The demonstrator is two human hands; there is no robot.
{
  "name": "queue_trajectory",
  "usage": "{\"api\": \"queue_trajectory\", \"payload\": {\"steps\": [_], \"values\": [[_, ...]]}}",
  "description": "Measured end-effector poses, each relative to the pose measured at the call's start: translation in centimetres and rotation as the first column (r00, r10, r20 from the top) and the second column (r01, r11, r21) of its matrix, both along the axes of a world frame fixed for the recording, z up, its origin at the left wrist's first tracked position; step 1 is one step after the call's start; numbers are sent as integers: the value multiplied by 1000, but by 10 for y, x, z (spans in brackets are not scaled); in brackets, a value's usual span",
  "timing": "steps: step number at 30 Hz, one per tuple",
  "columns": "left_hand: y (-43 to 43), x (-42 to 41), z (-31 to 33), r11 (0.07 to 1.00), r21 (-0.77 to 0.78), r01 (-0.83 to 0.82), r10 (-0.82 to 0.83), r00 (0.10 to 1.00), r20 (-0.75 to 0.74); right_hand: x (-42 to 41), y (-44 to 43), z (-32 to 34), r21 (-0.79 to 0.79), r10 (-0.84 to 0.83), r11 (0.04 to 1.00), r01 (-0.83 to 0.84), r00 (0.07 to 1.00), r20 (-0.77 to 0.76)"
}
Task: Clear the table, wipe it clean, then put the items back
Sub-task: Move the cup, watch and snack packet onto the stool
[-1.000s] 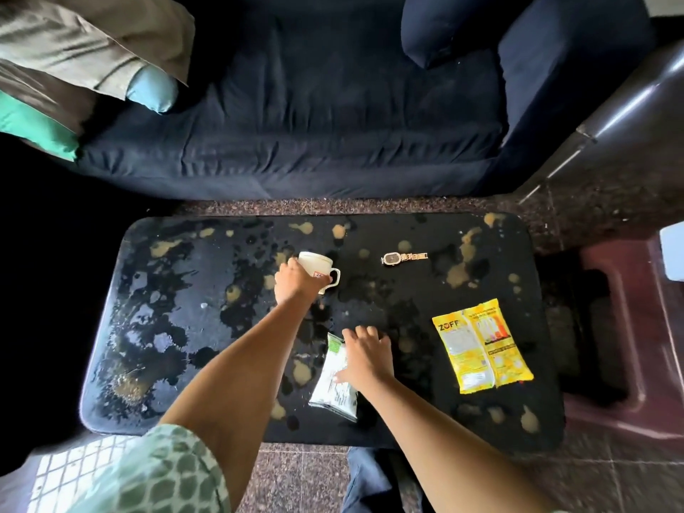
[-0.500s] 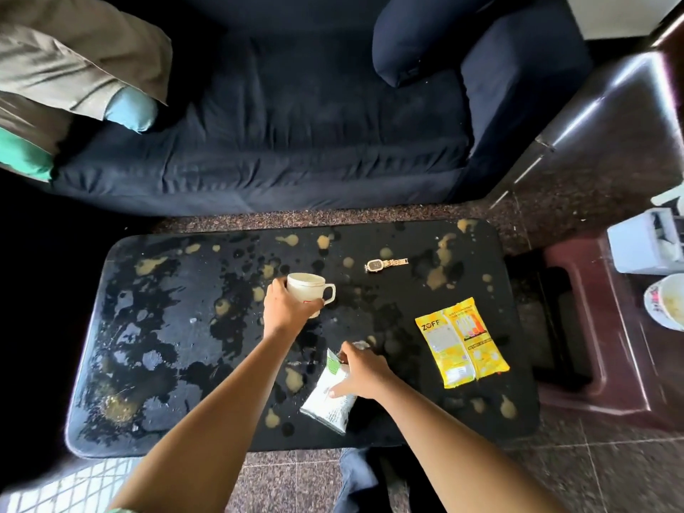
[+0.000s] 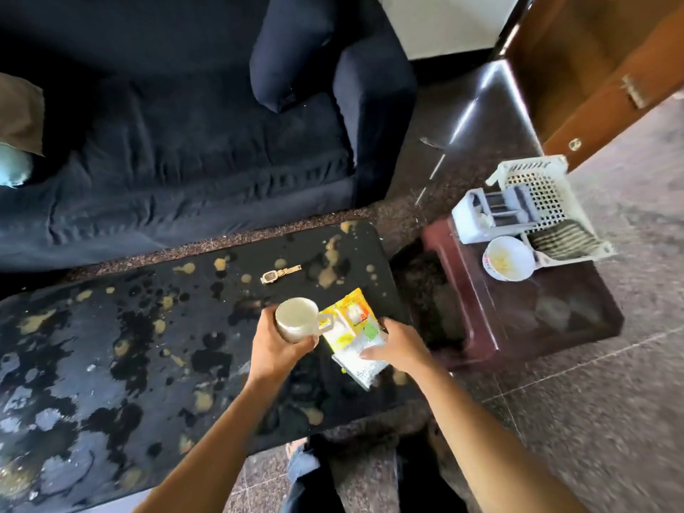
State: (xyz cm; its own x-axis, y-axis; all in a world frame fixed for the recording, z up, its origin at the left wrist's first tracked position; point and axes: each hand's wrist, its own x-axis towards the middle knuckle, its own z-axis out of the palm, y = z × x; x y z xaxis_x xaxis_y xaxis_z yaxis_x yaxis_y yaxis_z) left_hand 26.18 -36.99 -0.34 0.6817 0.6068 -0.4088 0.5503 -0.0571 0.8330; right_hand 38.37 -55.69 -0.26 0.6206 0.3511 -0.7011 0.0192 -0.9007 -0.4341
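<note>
The low black table point(image 3: 111, 364) is spattered with tan stains. My left hand point(image 3: 275, 351) grips a white cup point(image 3: 296, 318), lifted above the table's right part. My right hand point(image 3: 398, 348) holds a white and green packet point(image 3: 361, 366) over the yellow packets point(image 3: 351, 316) near the table's right edge; whether it grips them too is unclear. A gold wristwatch point(image 3: 280, 274) lies on the table near its far edge.
A dark blue sofa point(image 3: 192, 153) stands behind the table. To the right is a dark red stool point(image 3: 518, 316) carrying a white basket point(image 3: 544, 205), a white holder point(image 3: 481, 216) and a bowl point(image 3: 509, 258). A wooden door point(image 3: 592, 79) stands at the top right. Stone floor surrounds everything.
My left hand lifted the cup off the table and carried it right. My right hand picked up the white packet and moved right over the yellow packets. The view swung right.
</note>
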Motion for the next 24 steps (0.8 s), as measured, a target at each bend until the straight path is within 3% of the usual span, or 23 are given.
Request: {"api": "queue_trajectory", "payload": {"steps": [9,15,21,24], "values": [[-192,112,-7,979,-90,183,-171,977,127,89,-195,33,-58,-211,973,226,958,194],[-286,166,-13,959,-63,278,-267,953,142,134,-293,31,-35,-330,929,369,868,370],[-330,199,-31,945,-7,326,-323,940,110,167,-324,15,-38,-269,937,347,787,555],[-340,210,-42,941,26,336,-337,936,98,182,-325,7,-80,-144,957,277,700,699]]}}
